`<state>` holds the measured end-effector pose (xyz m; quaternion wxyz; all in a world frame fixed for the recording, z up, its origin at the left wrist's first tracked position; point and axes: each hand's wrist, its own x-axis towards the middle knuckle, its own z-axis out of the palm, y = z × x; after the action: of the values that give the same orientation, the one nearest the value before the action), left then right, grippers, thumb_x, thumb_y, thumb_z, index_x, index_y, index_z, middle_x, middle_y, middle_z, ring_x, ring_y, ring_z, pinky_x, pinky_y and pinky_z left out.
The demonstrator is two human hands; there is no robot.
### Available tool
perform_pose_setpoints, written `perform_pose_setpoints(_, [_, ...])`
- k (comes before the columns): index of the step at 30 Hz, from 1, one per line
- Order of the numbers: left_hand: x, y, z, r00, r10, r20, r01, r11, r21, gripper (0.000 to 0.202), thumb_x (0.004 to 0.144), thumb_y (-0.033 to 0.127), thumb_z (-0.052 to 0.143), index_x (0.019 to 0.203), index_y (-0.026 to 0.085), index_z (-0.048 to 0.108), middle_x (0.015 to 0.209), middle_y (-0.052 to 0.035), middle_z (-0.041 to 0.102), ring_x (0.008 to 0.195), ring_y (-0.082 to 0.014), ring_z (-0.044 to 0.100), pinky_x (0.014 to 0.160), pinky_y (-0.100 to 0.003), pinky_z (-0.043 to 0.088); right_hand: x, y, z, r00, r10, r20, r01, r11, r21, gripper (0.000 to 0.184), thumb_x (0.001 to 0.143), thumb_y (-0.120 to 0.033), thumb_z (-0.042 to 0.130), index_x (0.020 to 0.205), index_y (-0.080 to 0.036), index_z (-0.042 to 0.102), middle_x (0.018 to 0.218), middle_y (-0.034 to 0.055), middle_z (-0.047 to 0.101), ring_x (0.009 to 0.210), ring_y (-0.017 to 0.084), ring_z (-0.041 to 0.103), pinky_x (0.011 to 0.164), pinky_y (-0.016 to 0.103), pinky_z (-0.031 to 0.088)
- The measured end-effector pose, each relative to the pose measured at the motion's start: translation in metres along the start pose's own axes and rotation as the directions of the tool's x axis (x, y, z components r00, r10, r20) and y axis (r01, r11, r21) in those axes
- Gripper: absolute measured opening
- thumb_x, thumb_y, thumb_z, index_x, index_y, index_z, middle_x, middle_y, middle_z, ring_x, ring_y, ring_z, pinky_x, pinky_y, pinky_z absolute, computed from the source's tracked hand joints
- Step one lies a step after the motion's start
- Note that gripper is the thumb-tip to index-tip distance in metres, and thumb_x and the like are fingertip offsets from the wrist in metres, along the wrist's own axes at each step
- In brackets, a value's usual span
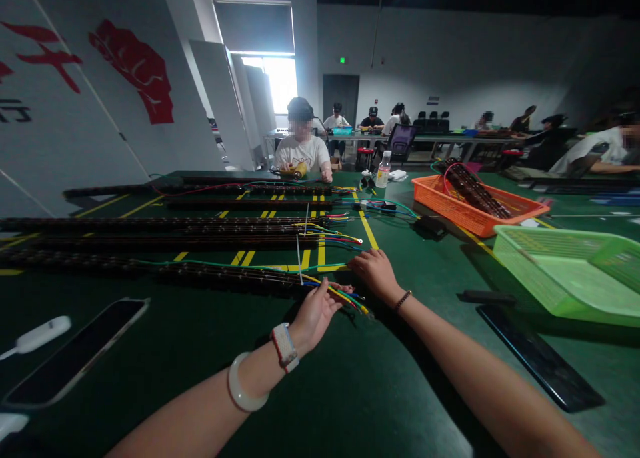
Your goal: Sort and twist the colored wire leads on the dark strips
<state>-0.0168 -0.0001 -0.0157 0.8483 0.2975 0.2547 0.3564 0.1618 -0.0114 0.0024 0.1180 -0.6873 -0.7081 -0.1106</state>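
Note:
My left hand point(317, 311) is partly curled round a bundle of coloured wires point(356, 301), yellow, green, red and blue, with metal lugs at their tips. The wires come out of the end of the nearest long black wiring harness point(225, 276), which lies across the table. A white cable tie point(299, 261) stands up near that end. Just to the right, my right hand point(375, 271) is closed with its fingertips at the end of a long green wire point(320, 267). That wire runs along the harness; its tip is hidden by the fingers.
More black harnesses point(240, 226) lie parallel behind. An orange basket point(480, 225) holding a dark bundle and a green basket point(575, 298) stand at the right. Phones lie at left point(80, 351) and right point(540, 358). A bottle point(383, 170) and a seated person point(303, 145) are across the table.

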Motion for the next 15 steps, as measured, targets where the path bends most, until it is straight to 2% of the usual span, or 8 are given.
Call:
perform_pose_setpoints(5, [0.000, 0.001, 0.000, 1.000, -0.029, 0.008, 0.029, 0.999, -0.016, 0.027, 0.089, 0.033, 0.047, 0.082, 0.011, 0.060, 0.096, -0.0169, 0.067, 0.101, -0.0233, 0.061, 0.094, -0.039, 0.044, -0.001, 0.004, 0.009, 0.998, -0.024, 0.059, 0.020, 0.998, 0.059, 0.023, 0.092, -0.030, 0.047, 0.099, -0.024, 0.069, 0.091, 0.0048, 0.066, 0.089, 0.018, 0.051, 0.082, 0.029, 0.032])
perform_pose_setpoints(8, [0.000, 0.002, 0.000, 0.998, -0.064, -0.002, 0.064, 0.997, -0.033, 0.030, 0.091, 0.033, 0.044, 0.084, 0.010, 0.061, 0.098, -0.0176, 0.067, 0.103, -0.0232, 0.060, 0.095, -0.039, 0.043, 0.001, 0.002, 0.004, 0.996, -0.021, 0.088, 0.007, 0.988, 0.154, 0.024, 0.092, -0.028, 0.047, 0.103, -0.023, 0.068, 0.099, 0.0053, 0.066, 0.094, 0.017, 0.054, 0.084, 0.028, 0.035])
perform_pose_setpoints(12, [-0.001, 0.002, 0.001, 0.996, -0.081, -0.036, 0.079, 0.996, -0.037, 0.029, 0.091, 0.032, 0.043, 0.087, 0.010, 0.062, 0.097, -0.0159, 0.067, 0.101, -0.0213, 0.061, 0.096, -0.036, 0.042, 0.003, -0.010, -0.027, 0.997, 0.002, 0.082, -0.022, 0.970, 0.244, 0.026, 0.090, -0.032, 0.049, 0.107, -0.020, 0.065, 0.104, 0.0070, 0.065, 0.094, 0.017, 0.058, 0.080, 0.025, 0.040])
perform_pose_setpoints(15, [-0.001, 0.002, 0.001, 0.997, -0.073, -0.023, 0.072, 0.997, -0.039, 0.027, 0.090, 0.031, 0.044, 0.087, 0.011, 0.062, 0.093, -0.0128, 0.068, 0.097, -0.0198, 0.062, 0.095, -0.034, 0.043, -0.001, -0.026, -0.055, 0.987, -0.040, 0.154, 0.015, 0.986, 0.163, 0.026, 0.090, -0.036, 0.047, 0.089, -0.019, 0.068, 0.089, 0.0070, 0.067, 0.081, 0.016, 0.061, 0.069, 0.023, 0.042])
